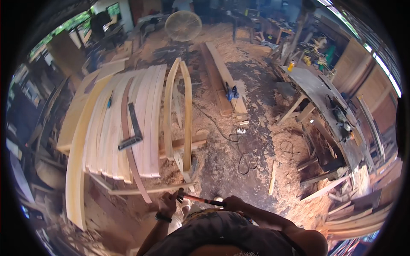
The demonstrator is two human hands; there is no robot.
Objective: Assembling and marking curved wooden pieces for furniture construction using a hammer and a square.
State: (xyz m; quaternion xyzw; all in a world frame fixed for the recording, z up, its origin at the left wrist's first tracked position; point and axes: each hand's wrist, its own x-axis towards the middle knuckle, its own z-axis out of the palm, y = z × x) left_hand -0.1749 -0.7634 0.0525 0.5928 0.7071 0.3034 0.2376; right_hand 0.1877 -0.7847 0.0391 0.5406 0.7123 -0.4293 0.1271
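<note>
A hammer (pixel 197 199) with an orange shaft and dark grip lies crosswise in front of my body. My right hand (pixel 234 203) is closed round the grip end. At the other end, my left hand (pixel 168 204) is closed at the dark hammer head, its fingers partly hidden. Just beyond my left hand, the end of a thin brown wooden strip (pixel 136 176) sticks out past a row of pale planks (pixel 147 115) laid side by side. A black try square (pixel 134 123) rests across the planks, and a small blue tool (pixel 109 101) lies further left.
Two curved wooden pieces (pixel 187 123) stand right of the planks. A blue power tool (pixel 232 93) sits on long boards (pixel 222 72), its cord (pixel 213 121) looping over the shaving-covered floor. A workbench (pixel 318 87) stands at right, a large round fan (pixel 183 26) at the back.
</note>
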